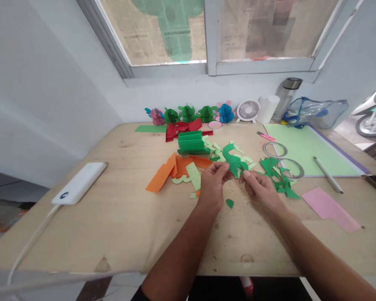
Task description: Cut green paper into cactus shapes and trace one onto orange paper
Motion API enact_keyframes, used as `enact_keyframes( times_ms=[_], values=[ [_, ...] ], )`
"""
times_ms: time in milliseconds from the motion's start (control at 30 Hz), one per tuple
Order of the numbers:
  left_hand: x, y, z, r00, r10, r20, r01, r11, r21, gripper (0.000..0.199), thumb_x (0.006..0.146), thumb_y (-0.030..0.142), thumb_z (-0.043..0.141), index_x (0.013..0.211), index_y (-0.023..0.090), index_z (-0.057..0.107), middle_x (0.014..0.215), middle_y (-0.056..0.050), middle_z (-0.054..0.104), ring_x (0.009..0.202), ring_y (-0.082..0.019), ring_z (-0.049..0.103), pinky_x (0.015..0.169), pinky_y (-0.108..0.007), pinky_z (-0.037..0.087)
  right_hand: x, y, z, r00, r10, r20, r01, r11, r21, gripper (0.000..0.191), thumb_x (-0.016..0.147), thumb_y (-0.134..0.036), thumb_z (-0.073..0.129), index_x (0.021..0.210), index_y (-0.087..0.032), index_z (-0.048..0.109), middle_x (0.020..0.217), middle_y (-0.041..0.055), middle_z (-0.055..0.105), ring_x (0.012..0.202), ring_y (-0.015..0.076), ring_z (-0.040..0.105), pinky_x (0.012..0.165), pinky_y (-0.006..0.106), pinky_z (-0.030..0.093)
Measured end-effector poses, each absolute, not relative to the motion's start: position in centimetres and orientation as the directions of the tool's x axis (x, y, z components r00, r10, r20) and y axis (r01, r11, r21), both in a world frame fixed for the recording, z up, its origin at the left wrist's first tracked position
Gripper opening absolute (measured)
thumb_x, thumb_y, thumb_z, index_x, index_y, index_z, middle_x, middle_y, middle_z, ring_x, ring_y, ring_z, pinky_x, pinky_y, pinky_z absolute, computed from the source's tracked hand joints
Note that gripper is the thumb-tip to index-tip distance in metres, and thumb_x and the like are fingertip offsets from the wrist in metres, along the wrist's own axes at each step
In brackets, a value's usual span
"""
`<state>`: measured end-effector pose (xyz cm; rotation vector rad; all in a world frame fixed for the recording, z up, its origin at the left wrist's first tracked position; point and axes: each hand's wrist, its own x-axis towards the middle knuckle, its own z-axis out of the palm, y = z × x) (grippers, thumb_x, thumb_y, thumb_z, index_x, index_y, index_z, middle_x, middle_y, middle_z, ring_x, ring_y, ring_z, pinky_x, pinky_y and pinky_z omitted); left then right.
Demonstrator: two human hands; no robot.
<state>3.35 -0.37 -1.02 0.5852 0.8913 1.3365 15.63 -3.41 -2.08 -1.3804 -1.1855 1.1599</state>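
Between my two hands is a green paper cutout (235,164) with a curved upper part, held just above the table. My left hand (213,179) pinches its left edge between thumb and fingers. On the other side, my right hand (259,187) grips the right edge the same way. A small green paper scrap (229,203) lies below, between my wrists. Pale green curved cutouts (217,150) are scattered just behind the hands. Left of my left hand lie a pale green strip (193,175) and orange folded paper (163,173). Green offcuts (278,177) lie beside my right hand.
Pleated green paper (192,142) and red paper (183,128) lie farther back, before several paper figures (188,113) and a white fan (248,110). Pink snips (265,136), tape rolls (290,168), a pen (328,174) and pink paper (332,208) are right; a power bank (79,184) is left.
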Motion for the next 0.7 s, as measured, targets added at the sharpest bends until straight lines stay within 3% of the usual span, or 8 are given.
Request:
enact_keyframes(
  times_ms=[133,267,500,700],
  values=[
    [3.6,-0.6,-1.2,0.068,0.976,-0.208,-0.550,0.210,0.808,0.023,0.058,0.029,0.076,0.066,0.016,0.059,0.059,0.003,0.056,0.056,-0.008,0.052,0.060,-0.023,0.044,15.9,-3.2,-1.9,0.174,0.982,-0.072,-0.028,-0.069,-0.997,0.040,0.072,-0.057,0.065,0.064,-0.020,0.051,0.045,-0.0088,0.029,0.040,0.0071,0.021,0.040,0.024,0.015],
    [3.8,-0.8,-1.3,0.153,0.967,-0.205,-0.507,0.254,0.824,0.022,0.059,0.029,0.076,0.064,0.016,0.059,0.056,0.003,0.055,0.054,-0.009,0.051,0.059,-0.024,0.044,15.8,-3.2,-1.7,0.203,0.975,-0.090,-0.117,-0.068,-0.991,0.036,0.065,-0.051,0.072,0.070,-0.019,0.056,0.046,-0.0095,0.029,0.041,0.0066,0.019,0.041,0.024,0.012],
    [3.8,-0.6,-1.7,0.146,0.967,-0.210,-0.451,0.254,0.856,0.023,0.061,0.031,0.076,0.063,0.015,0.060,0.060,0.002,0.055,0.054,-0.008,0.050,0.057,-0.024,0.043,15.9,-3.3,-2.1,0.209,0.977,-0.028,0.076,-0.045,-0.996,0.031,0.068,-0.047,0.070,0.069,-0.019,0.058,0.050,-0.0073,0.035,0.045,0.0079,0.026,0.042,0.025,0.017],
    [3.9,-0.5,-2.2,0.101,0.990,-0.100,-0.413,0.133,0.901,0.025,0.064,0.032,0.075,0.057,0.014,0.059,0.055,0.003,0.051,0.052,-0.007,0.047,0.054,-0.023,0.040,15.9,-3.2,-2.2,0.198,0.980,0.007,0.149,-0.023,-0.989,0.025,0.070,-0.041,0.069,0.067,-0.019,0.057,0.048,-0.0076,0.036,0.044,0.0080,0.027,0.043,0.025,0.019]
  ],
)
